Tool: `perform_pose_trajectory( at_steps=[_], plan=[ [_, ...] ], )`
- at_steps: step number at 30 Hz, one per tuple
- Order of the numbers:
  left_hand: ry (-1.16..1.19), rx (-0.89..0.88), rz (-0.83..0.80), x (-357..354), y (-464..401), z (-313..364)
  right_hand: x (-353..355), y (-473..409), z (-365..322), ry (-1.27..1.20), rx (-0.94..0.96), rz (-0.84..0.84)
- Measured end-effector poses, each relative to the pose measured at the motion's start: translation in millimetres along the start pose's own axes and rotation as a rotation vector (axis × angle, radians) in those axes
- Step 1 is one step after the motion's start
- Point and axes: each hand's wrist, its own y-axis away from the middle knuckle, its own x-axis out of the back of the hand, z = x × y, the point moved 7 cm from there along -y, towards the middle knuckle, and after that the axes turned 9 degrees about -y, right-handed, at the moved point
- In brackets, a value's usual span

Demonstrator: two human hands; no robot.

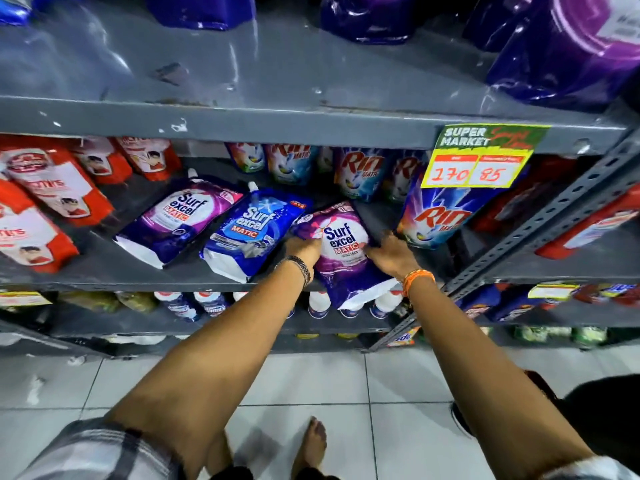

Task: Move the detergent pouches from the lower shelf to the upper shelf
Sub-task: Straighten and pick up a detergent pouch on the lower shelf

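Grey metal shop shelving, tiled floor below. Item: purple pouch, lying on the lower shelf, its bottom end overhanging the front edge. Left hand and right hand clasp its two sides, fingers closed on the film. Beside it: blue pouch, second purple pouch. Upper shelf has bare space in the middle. Handling advice: support the sagging contents underneath and clear the shelf lip before raising.
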Motion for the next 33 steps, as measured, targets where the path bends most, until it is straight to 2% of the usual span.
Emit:
perform_pose_trajectory(
  at_steps=[3, 6, 10, 13, 16, 18, 22, 28, 33],
  plan=[
    [-0.114, -0.043, 0.038, 5.0, -4.0, 0.1, -5.8, -4.0, 4.8, -0.160, -0.031, -0.051],
    [-0.094, -0.113, 0.065, 11.2, 2.8, 7.0, -12.6, 5.1, 9.6, -0.373, -0.050, -0.097],
    [-0.087, -0.124, 0.063, 7.8, 18.0, 6.2, -17.3, 26.6, 19.9, -0.583, -0.037, -0.065],
    [-0.102, -0.262, 0.046, 3.4, 28.4, 20.6, -12.7, 39.0, 26.6, -0.687, -0.037, -0.006],
    [-0.115, -0.425, -0.008, 1.8, 37.4, 46.1, 1.9, 45.6, 22.6, -0.840, 0.044, 0.078],
    [-0.081, -0.502, -0.045, 2.7, 40.0, 64.1, 14.3, 47.3, 11.9, -0.854, 0.126, 0.151],
    [-0.031, -0.577, -0.018, 3.6, 40.4, 93.7, 32.8, 42.9, -13.1, -0.837, 0.246, 0.305],
    [-0.044, -0.610, 0.085, -2.5, 29.3, 112.7, 36.3, 26.5, -25.2, -0.831, 0.228, 0.496],
    [-0.106, -0.657, 0.050, -8.8, 21.6, 113.7, 24.0, 24.3, -17.6, -0.835, 0.214, 0.551]
  ],
)
